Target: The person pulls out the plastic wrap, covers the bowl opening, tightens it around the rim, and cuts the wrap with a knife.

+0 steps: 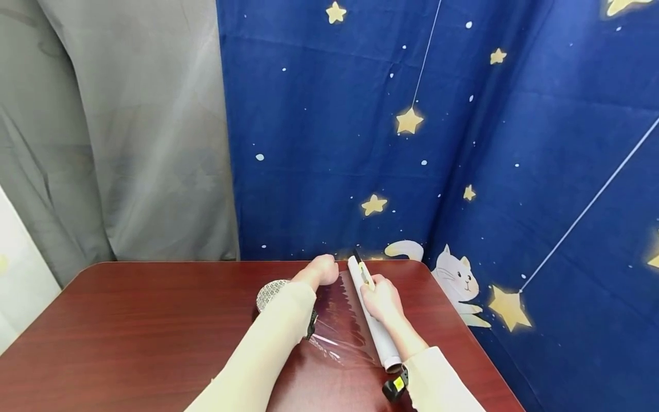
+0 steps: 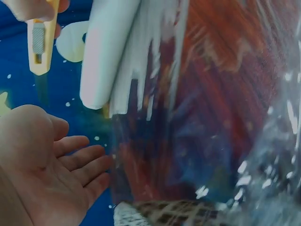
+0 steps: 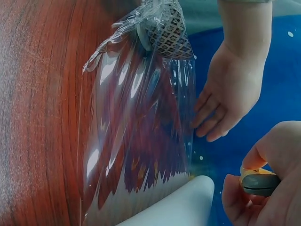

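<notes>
My right hand [image 1: 382,298] grips a yellow utility knife [image 1: 366,276] [image 2: 40,52] over the far part of a white roll [image 1: 380,337] [image 3: 174,205]. Clear film [image 1: 337,320] [image 3: 141,117] spans from the roll to a patterned round container [image 1: 270,292] [image 3: 169,37], with a jagged line beside the roll. At the film's far edge is my left hand [image 1: 323,270] [image 2: 56,169], its fingers loosely extended and slightly bent; whether they touch the film I cannot tell. My left forearm partly covers the container in the head view.
The red-brown wooden table [image 1: 154,332] has its far edge just beyond my hands and its right edge past my right forearm. Behind it hang a grey curtain [image 1: 149,143] and a blue star-patterned curtain [image 1: 329,143].
</notes>
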Tool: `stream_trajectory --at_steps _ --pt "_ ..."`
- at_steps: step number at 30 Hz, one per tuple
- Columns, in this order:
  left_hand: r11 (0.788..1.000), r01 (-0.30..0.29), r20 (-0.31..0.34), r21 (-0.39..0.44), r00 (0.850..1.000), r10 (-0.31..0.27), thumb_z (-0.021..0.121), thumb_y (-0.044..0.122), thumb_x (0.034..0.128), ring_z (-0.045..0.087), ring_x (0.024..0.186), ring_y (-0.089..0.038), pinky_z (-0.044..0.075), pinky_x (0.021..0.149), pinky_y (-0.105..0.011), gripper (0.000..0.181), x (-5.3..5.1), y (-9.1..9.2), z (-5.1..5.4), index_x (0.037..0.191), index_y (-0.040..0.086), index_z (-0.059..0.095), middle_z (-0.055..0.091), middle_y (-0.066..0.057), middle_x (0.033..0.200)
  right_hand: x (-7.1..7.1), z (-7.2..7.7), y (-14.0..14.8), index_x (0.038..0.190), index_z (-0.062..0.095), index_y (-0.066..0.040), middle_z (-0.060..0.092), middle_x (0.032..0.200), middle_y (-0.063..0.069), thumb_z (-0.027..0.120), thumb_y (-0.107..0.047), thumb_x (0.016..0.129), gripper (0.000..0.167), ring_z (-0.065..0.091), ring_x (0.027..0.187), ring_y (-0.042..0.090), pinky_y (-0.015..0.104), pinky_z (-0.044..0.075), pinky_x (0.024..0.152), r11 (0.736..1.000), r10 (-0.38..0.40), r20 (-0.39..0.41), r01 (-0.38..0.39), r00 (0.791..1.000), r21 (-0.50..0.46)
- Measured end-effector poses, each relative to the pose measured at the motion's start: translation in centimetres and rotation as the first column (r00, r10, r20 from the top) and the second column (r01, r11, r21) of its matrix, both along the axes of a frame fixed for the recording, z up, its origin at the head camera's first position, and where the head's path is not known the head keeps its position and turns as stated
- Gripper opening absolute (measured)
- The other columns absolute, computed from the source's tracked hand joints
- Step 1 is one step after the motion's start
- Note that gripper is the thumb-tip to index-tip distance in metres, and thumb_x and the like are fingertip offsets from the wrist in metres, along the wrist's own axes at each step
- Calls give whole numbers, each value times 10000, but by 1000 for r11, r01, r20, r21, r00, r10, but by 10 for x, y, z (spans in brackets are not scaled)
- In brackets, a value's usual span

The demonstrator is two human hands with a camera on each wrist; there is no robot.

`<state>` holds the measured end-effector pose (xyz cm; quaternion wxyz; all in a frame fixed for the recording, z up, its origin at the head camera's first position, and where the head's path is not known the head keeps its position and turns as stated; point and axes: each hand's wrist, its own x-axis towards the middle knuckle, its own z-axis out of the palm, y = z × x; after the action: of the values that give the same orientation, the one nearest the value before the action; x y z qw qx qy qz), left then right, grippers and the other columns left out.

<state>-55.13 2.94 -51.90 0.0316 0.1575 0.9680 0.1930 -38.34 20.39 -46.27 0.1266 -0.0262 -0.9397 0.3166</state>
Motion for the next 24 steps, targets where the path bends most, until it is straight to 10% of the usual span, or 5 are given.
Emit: stream_trajectory --at_steps 8,14,24 --pt "994 -91 118 -61 988 98 526 277 1079 676 1168 -230 537 1059 -537 316 12 13 -10 1200 126 776 749 -62 1369 0 -1 -2 1279 704 7 763 1100 208 648 -200 968 378 708 937 336 452 575 793 1000 3 6 -4 1000 26" --pt "990 -66 127 -124 989 82 644 223 990 671 1234 -258 430 1108 -603 217 0 20 -37 1146 166 784 737 -80 1400 2 -3 -5 1261 713 3 766 1091 204 668 -194 959 363 720 951 348 498 583 851 999 10 -2 -10 1000 54" --pt "980 -81 3 -184 997 83 691 188 997 622 1344 -380 416 1153 -570 353 63 23 26 1325 62 730 702 -167 1406 4 -1 -6 1359 666 -25 748 1185 226 674 -189 961 431 718 1035 374 532 577 920 996 4 16 -5 1000 87"
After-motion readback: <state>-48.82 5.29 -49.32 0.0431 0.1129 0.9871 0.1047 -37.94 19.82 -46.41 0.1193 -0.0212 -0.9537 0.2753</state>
